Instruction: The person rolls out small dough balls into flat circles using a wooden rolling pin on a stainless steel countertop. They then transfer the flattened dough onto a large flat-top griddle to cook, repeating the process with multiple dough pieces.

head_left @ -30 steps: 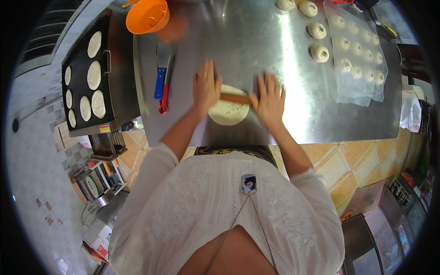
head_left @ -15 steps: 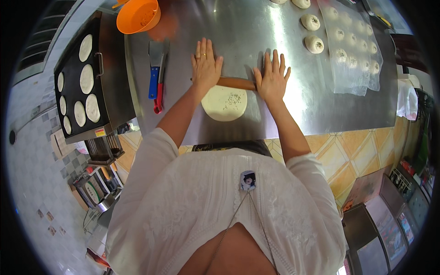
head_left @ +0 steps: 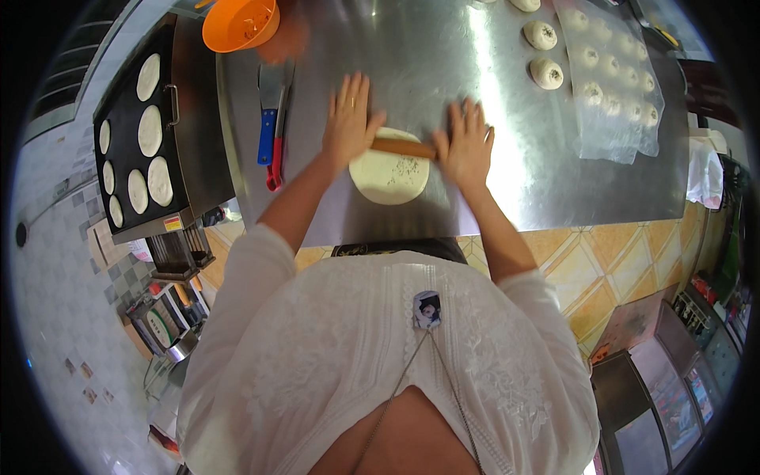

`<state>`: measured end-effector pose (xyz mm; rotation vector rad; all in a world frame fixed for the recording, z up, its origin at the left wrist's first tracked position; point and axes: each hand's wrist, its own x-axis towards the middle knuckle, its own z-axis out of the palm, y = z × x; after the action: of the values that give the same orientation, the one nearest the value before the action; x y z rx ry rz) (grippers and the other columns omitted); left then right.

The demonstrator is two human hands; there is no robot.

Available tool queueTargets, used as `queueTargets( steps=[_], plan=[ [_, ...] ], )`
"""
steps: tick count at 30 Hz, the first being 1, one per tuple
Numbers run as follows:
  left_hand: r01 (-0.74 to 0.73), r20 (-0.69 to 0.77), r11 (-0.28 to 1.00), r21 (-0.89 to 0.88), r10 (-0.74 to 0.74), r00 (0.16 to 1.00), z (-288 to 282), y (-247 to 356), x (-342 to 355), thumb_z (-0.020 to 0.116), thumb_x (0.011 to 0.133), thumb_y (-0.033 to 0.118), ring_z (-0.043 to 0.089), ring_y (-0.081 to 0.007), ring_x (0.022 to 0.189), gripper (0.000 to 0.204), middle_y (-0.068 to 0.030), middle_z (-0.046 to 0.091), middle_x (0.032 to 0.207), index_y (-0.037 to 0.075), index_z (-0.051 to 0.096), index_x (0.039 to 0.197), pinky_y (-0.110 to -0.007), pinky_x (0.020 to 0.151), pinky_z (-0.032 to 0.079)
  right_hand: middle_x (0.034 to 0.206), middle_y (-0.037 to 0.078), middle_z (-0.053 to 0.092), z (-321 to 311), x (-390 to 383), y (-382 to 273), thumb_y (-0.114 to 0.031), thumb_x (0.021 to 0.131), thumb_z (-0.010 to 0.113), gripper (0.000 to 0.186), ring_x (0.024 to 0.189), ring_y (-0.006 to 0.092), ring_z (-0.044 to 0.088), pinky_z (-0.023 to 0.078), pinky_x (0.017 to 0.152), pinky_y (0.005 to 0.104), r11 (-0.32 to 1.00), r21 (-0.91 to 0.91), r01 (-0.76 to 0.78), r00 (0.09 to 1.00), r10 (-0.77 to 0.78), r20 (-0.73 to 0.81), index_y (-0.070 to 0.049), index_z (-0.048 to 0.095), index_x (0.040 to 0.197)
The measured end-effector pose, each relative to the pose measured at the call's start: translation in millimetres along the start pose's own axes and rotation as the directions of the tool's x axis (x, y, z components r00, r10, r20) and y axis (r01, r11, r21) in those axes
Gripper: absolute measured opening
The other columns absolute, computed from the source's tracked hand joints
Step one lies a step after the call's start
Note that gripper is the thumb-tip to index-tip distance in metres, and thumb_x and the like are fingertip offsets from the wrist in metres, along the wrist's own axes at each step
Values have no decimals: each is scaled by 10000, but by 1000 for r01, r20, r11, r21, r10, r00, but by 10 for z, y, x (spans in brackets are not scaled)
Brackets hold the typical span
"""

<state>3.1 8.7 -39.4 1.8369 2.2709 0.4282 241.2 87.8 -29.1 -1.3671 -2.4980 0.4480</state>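
Note:
A thin wooden rolling pin [head_left: 402,147] lies crosswise over the far part of a flat round of pale dough [head_left: 386,180]. Dark specks are scattered on the dough right of its middle. Flat on the pin's left end rests my left hand [head_left: 347,125], its fingers stretched forward and a ring on one of them. My right hand [head_left: 465,149] presses the other end with an open palm, fingers spread and slightly blurred. Both pin ends are hidden under the hands. A strip of dough shows beyond the pin.
Left of the dough lie a blue-handled scraper [head_left: 267,131] and a red-handled tool [head_left: 275,168]. An orange bowl [head_left: 237,28] stands at the far left. Flat dough rounds sit on a black griddle [head_left: 127,150]. Filled buns [head_left: 546,74] and a plastic sheet [head_left: 606,142] over more buns are at right.
Both hands have drawn the rolling pin toward me, from the dough's far edge onto the dough. The dough's far edge now shows behind it.

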Motion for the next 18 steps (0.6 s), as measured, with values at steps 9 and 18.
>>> queueTargets(
  steps=[9,18],
  plan=[
    [-160,120,987,-1,159,980,-118,100,-534,612,937,369,233,-319,1528,729,-147,306,1628,39,364,1538,-534,1194,256,1597,161,348,-68,-549,95,-426,952,603,652,1488,363,294,253,1144,640,989,1,146,986,-146,76,-97,443,1492],
    [-143,286,986,-91,163,944,-291,-108,-1403,604,937,348,237,-342,1522,730,-166,290,1628,20,349,1537,-549,1193,233,1200,76,614,-49,-1106,-205,-111,842,654,469,1053,252,593,451,822,394,924,171,343,927,-362,96,-93,610,1308]
  ],
)
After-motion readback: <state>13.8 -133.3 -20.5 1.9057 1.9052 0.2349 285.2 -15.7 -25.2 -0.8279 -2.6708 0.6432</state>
